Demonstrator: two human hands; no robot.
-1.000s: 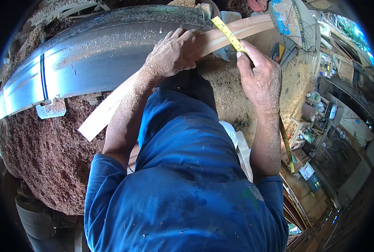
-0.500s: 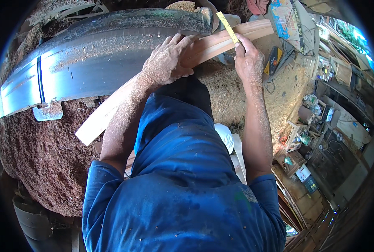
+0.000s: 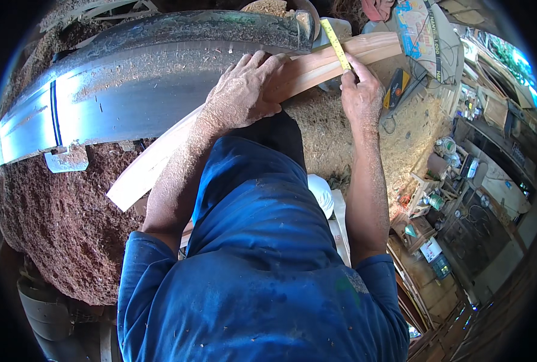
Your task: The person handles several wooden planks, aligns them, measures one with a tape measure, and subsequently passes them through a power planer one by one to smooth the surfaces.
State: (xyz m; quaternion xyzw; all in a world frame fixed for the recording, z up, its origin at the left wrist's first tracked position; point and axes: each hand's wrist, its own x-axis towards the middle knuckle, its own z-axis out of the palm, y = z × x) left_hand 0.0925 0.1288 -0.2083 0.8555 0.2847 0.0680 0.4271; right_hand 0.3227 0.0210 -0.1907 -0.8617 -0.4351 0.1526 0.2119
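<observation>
A long pale wooden plank [image 3: 151, 172] slants from my left forearm up to the far right, lying along the front of a large metal machine. My left hand [image 3: 247, 87] is laid over its middle, thumb on the near side and fingers bent across the top, gripping it. My right hand [image 3: 365, 93] pinches the near end of a short yellow measuring tape strip [image 3: 336, 45], which lies across the plank toward its far end. My right index finger touches the plank's near edge. The plank under my left hand is hidden.
The metal machine bed [image 3: 130, 96], dusted with shavings, runs across the far left. Reddish sawdust [image 3: 57, 229] is heaped below it. A black and yellow box [image 3: 396, 87] lies beyond my right hand, by a printed carton [image 3: 428, 42]. Cluttered shelves [image 3: 479, 181] stand at right.
My right hand and the yellow strip have shifted slightly right and nearer to me. The plank sits slightly further right in the picture; my left hand stays on it.
</observation>
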